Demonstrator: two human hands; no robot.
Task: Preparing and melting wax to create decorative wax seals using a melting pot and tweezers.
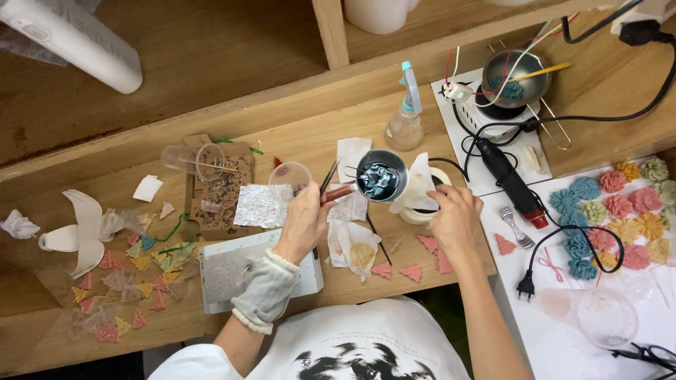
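Left hand: the left hand (304,214), with a pale knitted wrist warmer (264,292) on the forearm, is clamped on thin dark tweezers (329,177) and on the reddish handle (339,193) of a small pot.
Right hand: the right hand (454,214) is curled, fingers together, on a crumpled white tissue (417,184) at the pot's right side.
Pot: the small metal pot (381,176) is held above the wooden table (296,141), between the two hands, with dark teal liquid inside.
Under the hands: a stained paper (355,246) lies on the table, and pink triangle shapes (410,271) lie just beside it, near the table edge.
Left of the hands: a white box (229,271) lies under the left forearm; coloured triangle pieces (120,295) are scattered well to the left.
Beyond the hands: a clear plastic cup (290,179), a square of foil (257,206) and a spray bottle (406,116) stand further back.
Right side: a white board (563,352) carries coloured flower shapes (620,211) and a black-handled tool (508,176).
Far right: a metal bowl (515,77) sits on a small white stove (468,123).
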